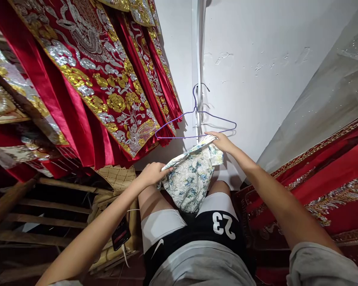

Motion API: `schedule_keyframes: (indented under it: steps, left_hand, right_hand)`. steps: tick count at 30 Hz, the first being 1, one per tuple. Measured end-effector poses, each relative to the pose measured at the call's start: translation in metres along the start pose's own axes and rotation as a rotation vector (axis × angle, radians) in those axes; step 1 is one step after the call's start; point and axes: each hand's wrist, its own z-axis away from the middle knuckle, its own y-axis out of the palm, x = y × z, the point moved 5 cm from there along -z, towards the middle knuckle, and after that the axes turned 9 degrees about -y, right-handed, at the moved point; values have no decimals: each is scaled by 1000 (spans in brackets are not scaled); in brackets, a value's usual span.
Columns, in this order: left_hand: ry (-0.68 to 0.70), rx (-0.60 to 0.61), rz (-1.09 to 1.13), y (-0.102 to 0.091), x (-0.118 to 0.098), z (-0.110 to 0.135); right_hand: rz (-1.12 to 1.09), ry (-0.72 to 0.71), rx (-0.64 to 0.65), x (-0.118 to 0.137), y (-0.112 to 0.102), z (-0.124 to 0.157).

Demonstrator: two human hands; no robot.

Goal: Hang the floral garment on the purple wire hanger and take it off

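A white garment with a blue and yellow floral print (191, 180) is stretched between both hands, its bulk hanging down over my lap. My left hand (154, 173) is closed on its left end. The garment's upper right end is pinched in my right hand (220, 142), near the lower bar of a purple wire hanger (180, 137). The hanger hangs from a white vertical strip on the wall, and no cloth is on it. What kind of garment it is cannot be made out.
Red sequinned cloths (116, 79) hang at the left, and more red fabric (340, 178) lies at the right behind clear plastic sheeting. A phone (121, 234) with a white cable rests on a bamboo seat (100, 254) by my left leg. A white wall (250, 91) stands ahead.
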Motion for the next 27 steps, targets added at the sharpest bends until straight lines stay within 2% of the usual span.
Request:
schedule_keyframes:
  steps: [2,5,10,13,16,21,23,27]
  left_hand:
    - [-48,-54,-199,-11,1,-1]
    - [-54,-138,-266,-21,-1,-6]
    - [203,-446,-121,-43,-17,-7]
    - [331,-535,7,-53,-27,0]
    - [421,-538,236,-65,-37,2]
    - [379,-435,712,-102,-37,-22]
    - [398,-421,705,-117,-40,-27]
    - [393,-428,399,-126,-59,-23]
  right_hand:
    - [35,-44,48,2,2,5]
    - [161,-99,3,10,-11,17]
    - [225,-93,-103,16,-42,29]
    - [208,-85,-124,23,-48,33]
    - [137,-56,-80,32,-37,39]
    - [-19,-45,20,47,-10,51]
    - [-71,-60,54,52,-5,53]
    - [-105,-59,65,56,-7,54]
